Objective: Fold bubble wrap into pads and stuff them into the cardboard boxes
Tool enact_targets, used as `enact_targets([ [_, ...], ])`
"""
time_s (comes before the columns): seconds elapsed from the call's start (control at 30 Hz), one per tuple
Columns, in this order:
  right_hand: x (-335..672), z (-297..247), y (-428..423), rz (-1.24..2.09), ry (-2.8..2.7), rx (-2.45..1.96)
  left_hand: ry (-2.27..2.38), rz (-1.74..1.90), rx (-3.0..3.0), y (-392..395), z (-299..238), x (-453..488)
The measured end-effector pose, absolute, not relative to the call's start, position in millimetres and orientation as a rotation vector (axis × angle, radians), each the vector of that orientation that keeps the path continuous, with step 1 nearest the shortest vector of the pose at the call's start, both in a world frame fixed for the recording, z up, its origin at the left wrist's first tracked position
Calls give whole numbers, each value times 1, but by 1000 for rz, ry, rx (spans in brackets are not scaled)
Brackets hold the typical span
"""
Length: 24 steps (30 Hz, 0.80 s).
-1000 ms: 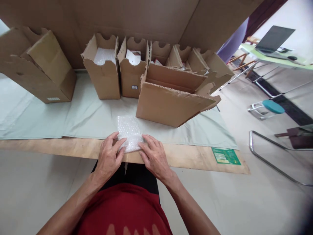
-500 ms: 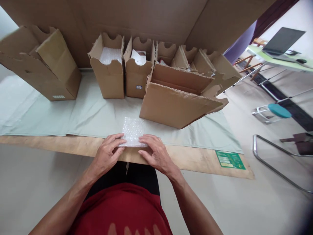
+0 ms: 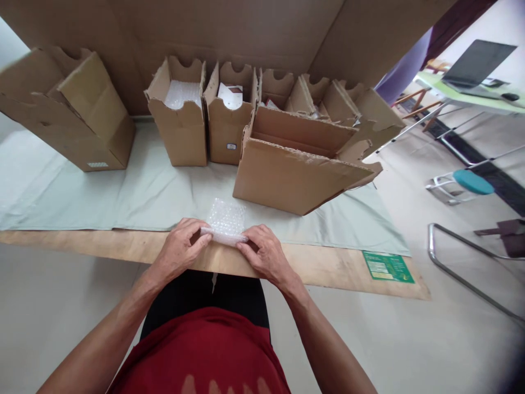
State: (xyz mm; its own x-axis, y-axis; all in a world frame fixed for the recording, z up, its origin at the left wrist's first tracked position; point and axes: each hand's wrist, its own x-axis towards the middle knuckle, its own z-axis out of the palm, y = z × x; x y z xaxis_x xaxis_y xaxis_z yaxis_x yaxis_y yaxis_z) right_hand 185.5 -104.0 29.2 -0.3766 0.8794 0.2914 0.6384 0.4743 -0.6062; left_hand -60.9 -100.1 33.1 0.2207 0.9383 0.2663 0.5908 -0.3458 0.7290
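A small piece of clear bubble wrap (image 3: 227,218) lies at the table's front edge, its near side folded or rolled up into a thick strip. My left hand (image 3: 182,244) pinches the left end of that strip between thumb and fingers. At the right end, my right hand (image 3: 264,251) grips it the same way. The far part of the sheet rests flat on the pale green cloth (image 3: 164,202). Whether anything is wrapped inside the fold, I cannot tell.
Behind the wrap stands a large open cardboard box (image 3: 299,175). Several narrow cardboard bins line the back, one holding bubble wrap (image 3: 183,94), another white cards (image 3: 230,96). A taller carton (image 3: 90,120) stands at left. A teal stool (image 3: 473,181) is on the floor at right.
My fingers have closed on the near corners of the bubble wrap, and its near edge has been lifted and folded away from me. The boxes have stayed in place.
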Motion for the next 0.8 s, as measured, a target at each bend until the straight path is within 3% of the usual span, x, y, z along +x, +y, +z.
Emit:
enact_targets([
  [0.23,188,28,-98,610,-1959,-1303,1615,748,2064,-79,45,-48],
  [0.8,187,28,-100,467,-1878,-1402,1805,850,2156,-77,25,-41],
])
